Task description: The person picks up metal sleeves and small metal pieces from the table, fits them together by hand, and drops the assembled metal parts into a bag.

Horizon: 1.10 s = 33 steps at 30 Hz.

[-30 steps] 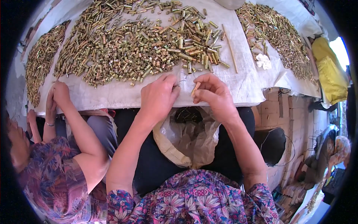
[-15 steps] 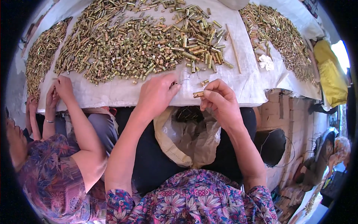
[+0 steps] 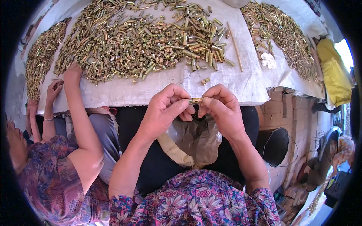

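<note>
A short brass-coloured metal tube [image 3: 196, 101], smooth and shiny, lies roughly level between the two hands, just above the near edge of the worktop [image 3: 237, 87]. White woven sheeting [image 3: 113, 92], faintly ribbed and creased, covers the surface. From the tube, a broad heap of hollow metal pieces [image 3: 124, 49] spreads towards ten and eleven o'clock, mixing stubby ring-like cylinders with longer, slimmer tubes in gold and greenish tones. A small loose piece [image 3: 205, 81] sits nearby at about one o'clock; farther along that line lies a thin, straight, pale brown stick [image 3: 235, 49]. At two o'clock are a crumpled white wad [image 3: 268, 60] and, beyond it, a second glinting heap [image 3: 283, 34]. At six o'clock, a sack [image 3: 175, 153] with a stiff cream rim and wrinkled, translucent lining gapes over the dark-clad lap. The left forearm [image 3: 130, 162] rises from seven o'clock and the right forearm [image 3: 250, 158] from five, both angled inwards so that the hands face each other. The left grip [image 3: 160, 113] pinches the tube's nine o'clock end between thumb and bent fingers; the right grip [image 3: 228, 115] pinches its three o'clock end likewise, knuckles raised and fingers curled. Towards eight o'clock, a co-worker [image 3: 56, 177] in patterned fabric reaches one hand to the heap's edge.
</note>
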Tool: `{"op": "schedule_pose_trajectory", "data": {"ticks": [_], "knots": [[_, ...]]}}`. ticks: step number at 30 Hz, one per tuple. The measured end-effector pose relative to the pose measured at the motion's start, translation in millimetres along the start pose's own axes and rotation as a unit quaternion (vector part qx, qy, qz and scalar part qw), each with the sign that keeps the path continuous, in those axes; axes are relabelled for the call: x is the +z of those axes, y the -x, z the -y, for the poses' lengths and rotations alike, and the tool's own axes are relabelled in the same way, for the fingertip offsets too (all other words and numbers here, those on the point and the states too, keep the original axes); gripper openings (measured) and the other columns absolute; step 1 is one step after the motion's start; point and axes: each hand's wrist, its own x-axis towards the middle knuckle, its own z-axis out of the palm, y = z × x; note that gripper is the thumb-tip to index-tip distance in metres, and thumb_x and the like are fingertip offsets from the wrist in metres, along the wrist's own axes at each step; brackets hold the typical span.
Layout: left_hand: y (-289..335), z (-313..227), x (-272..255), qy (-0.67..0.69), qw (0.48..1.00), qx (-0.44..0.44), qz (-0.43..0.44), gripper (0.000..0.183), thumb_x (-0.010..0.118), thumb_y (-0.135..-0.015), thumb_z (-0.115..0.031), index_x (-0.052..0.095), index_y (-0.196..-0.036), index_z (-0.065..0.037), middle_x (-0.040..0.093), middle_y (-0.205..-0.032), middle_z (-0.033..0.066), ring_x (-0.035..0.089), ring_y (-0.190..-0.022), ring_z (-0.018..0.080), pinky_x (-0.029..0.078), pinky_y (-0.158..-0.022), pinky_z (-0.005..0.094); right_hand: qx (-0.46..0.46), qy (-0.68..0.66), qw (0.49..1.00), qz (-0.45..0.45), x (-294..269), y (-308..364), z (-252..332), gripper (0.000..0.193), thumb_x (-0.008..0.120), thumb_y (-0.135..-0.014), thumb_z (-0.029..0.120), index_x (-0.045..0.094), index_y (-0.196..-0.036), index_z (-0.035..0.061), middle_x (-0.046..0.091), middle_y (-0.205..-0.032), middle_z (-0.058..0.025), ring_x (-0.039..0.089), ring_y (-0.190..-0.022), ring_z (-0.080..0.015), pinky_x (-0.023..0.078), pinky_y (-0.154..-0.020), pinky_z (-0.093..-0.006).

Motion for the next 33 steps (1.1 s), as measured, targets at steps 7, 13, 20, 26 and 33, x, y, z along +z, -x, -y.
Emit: {"op": "schedule_pose_trajectory", "data": {"ticks": [7, 13, 20, 26, 33], "knots": [[5.5, -2.3, 1.2, -0.047, 0.999, 0.01, -0.002, 0.013, 0.058, -0.093, -0.012, 0.053, -0.099, -0.002, 0.063, -0.079, 0.0075, 0.061, -0.068, 0.0129, 0.051, -0.062, 0.0256, 0.05, -0.133, 0.99, 0.028, 0.1, 5.1, -5.0, 0.003, 0.054, -0.092, 0.006, 0.054, -0.092, 0.0024, 0.06, -0.076, -0.0067, 0.06, -0.064, -0.0158, 0.053, -0.063, -0.0318], [11.7, -2.5, -0.1, -0.126, 0.99, 0.058, 0.026, 0.016, 0.062, -0.092, -0.018, 0.056, -0.096, -0.003, 0.06, -0.076, 0.0005, 0.057, -0.067, 0.0067, 0.047, -0.06, 0.022, 0.09, -0.149, 0.983, 0.066, -2.4, 6.3, -3.1, 0.006, 0.054, -0.093, 0.009, 0.053, -0.091, 0.0032, 0.057, -0.073, -0.0073, 0.056, -0.06, -0.0156, 0.049, -0.058, -0.0325], [18.3, 4.8, -2.1, 0.012, 0.99, 0.001, 0.139, 0.016, 0.067, -0.089, -0.016, 0.056, -0.096, -0.007, 0.055, -0.079, -0.0043, 0.051, -0.072, 0.003, 0.042, -0.062, 0.0193, 0.138, -0.241, 0.944, 0.177, -4.5, 17.8, -15.4, 0.012, 0.058, -0.091, 0.013, 0.051, -0.089, 0.0036, 0.055, -0.07, -0.0074, 0.048, -0.051, -0.0142, 0.043, -0.048, -0.0313], [20.6, 6.4, -4.7, -0.033, 0.985, -0.031, 0.169, 0.027, 0.075, -0.08, -0.014, 0.058, -0.098, -0.005, 0.059, -0.084, -0.0021, 0.054, -0.079, 0.006, 0.044, -0.07, 0.0228, 0.151, -0.234, 0.937, 0.209, -3.1, 23.5, -12.3, 0.012, 0.059, -0.091, 0.014, 0.055, -0.092, 0.0024, 0.058, -0.075, -0.007, 0.051, -0.056, -0.0131, 0.044, -0.051, -0.0295], [-4.2, -8.7, -12.0, -0.277, 0.961, -0.007, 0.026, 0.023, 0.07, -0.08, -0.018, 0.061, -0.093, -0.002, 0.061, -0.072, 0.0043, 0.057, -0.065, 0.0115, 0.046, -0.062, 0.0274, -0.045, 0.302, 0.949, 0.08, -29.1, -3.2, 27.4, 0.013, 0.062, -0.088, 0.01, 0.064, -0.088, -0.0028, 0.059, -0.075, 0.0007, 0.053, -0.07, -0.0059, 0.045, -0.063, -0.0226]]}}
